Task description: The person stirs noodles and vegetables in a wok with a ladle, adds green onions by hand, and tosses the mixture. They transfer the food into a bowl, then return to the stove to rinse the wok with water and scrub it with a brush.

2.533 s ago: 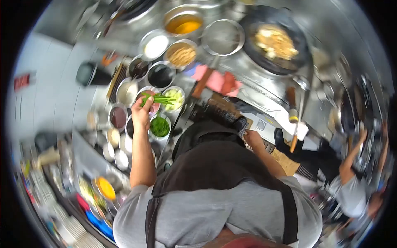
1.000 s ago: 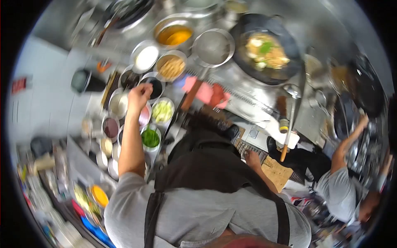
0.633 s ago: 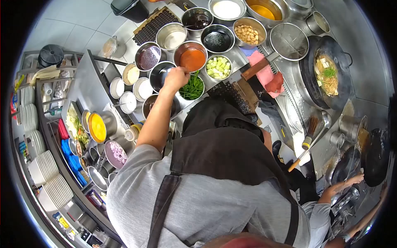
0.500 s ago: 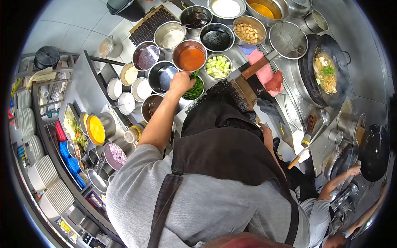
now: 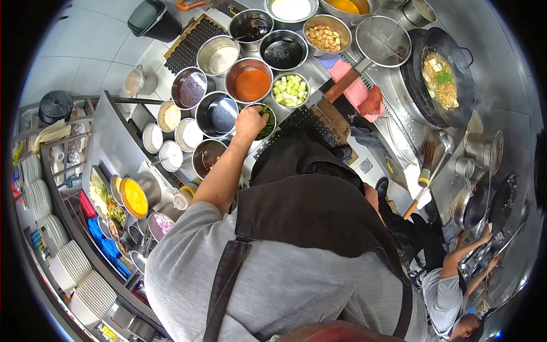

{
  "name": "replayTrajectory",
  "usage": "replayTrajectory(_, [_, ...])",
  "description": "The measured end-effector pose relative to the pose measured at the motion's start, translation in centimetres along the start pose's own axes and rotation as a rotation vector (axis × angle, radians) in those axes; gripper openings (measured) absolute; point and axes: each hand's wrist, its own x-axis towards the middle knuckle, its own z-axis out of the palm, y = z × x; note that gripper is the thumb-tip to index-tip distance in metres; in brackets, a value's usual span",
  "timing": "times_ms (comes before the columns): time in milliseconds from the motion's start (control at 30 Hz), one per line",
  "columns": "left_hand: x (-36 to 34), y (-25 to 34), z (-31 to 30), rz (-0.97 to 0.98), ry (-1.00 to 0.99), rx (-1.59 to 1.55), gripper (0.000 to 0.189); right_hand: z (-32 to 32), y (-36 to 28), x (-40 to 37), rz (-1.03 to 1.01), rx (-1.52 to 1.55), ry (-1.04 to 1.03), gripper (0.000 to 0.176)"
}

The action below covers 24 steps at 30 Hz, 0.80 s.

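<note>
My left hand (image 5: 249, 122) is down at a metal bowl of cut green onions (image 5: 266, 126), fingers closed around some of the green strands. My hand hides much of that bowl. Around it stand a bowl of red-orange sauce (image 5: 252, 85), a bowl of cut pale-green vegetable (image 5: 290, 90) and a pot of dark liquid (image 5: 220, 115). Lower down, beside my dark apron (image 5: 319, 211), my right hand (image 5: 371, 197) shows only in part; its fingers are hidden. To the right, a wok (image 5: 441, 80) holds noodles with white cubes and a green heap on top.
A round mesh strainer (image 5: 383, 41) lies by the wok. A long-handled ladle (image 5: 436, 171) and a brush (image 5: 427, 162) lie to the right. At lower right a co-worker (image 5: 447, 290) works near another wok (image 5: 504, 199). Stacked plates (image 5: 71, 265) fill the left shelves.
My view has shifted, and the bowls now sit further left and up in it. My left hand stays at the green onion bowl. The co-worker's arms have moved and more of them shows.
</note>
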Motion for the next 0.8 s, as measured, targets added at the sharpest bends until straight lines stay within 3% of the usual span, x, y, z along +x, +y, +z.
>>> replayTrajectory(200, [0.3,-3.2,-0.1,0.015,0.010,0.047,0.029,2.8,2.6,2.3,-0.176,0.064,0.017,0.022])
replayTrajectory(267, [0.6,-3.8,0.1,0.075,-0.009,0.042,0.028,1.9,1.0,2.1,-0.316,0.208,0.128,0.024])
replayTrajectory(467, [0.7,-1.8,1.0,0.151,0.040,0.083,0.025,1.0,-0.1,3.4,-0.160,0.142,-0.011,0.028])
replayTrajectory(633, [1.8,-1.3,1.7,0.121,0.001,0.164,0.024,0.9,0.8,3.7,-0.158,0.143,0.044,0.031])
replayTrajectory(800, [0.6,-2.2,0.1,0.097,0.076,0.035,0.025,1.4,2.0,3.4,-0.098,0.159,0.027,0.032])
